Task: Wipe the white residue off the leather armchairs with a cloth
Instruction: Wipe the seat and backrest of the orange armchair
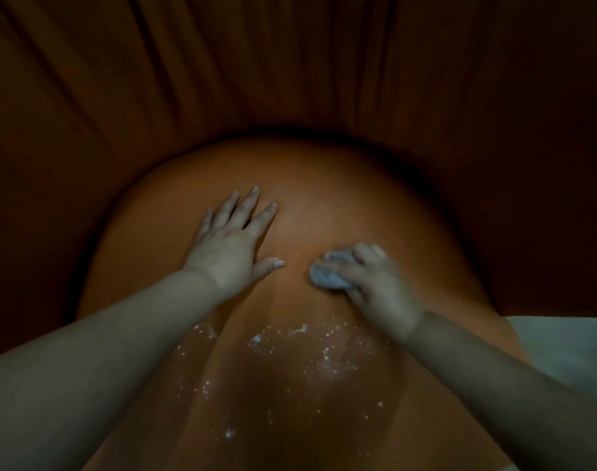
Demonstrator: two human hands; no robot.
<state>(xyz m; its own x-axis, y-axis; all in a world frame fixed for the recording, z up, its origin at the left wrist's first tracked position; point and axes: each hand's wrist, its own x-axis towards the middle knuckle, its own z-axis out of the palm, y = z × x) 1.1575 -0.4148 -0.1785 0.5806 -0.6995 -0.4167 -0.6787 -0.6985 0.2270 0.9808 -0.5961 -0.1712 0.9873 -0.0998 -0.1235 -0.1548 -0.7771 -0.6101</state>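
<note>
Two bare forearms showing from lower corners, no sleeves, no watch or bracelet. Left hand (229, 246) and right hand (378, 283) showing no gloves, no rings. Fingernails short, catching light, looking unpainted.

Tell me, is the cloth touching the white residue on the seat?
Apart. The head view shows the cloth in the right hand, with clean brown leather between it and the white residue nearer the camera.

I'm seeing an orange-brown seat (307, 205), a grey-blue cloth (326, 275), white speckled residue (290, 355) near me, and dark rust pleats (290, 62) on the far side.
</note>
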